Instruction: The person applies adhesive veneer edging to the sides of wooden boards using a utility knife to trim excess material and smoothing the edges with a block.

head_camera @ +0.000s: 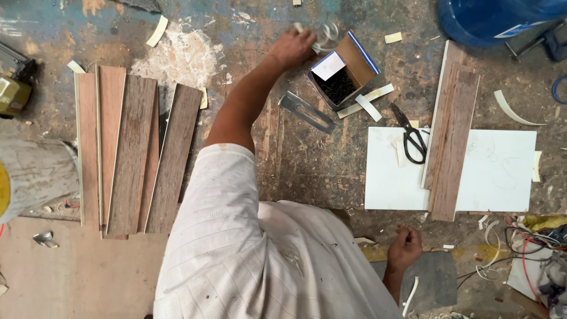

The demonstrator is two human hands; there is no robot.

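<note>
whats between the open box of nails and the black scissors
In the head view, two pale strips lie crossed on the worn table, between the box of nails and the scissors.

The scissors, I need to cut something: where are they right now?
In the head view, the black scissors lie right of centre, on the left part of the white sheet, just left of the stacked wood strips.

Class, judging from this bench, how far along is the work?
Done: wood strips lie side by side; two longer strips rest on the white sheet. In hand: the left hand reaches beside the open box of nails. Left: scissors lie untouched; the right hand is fisted.
</note>
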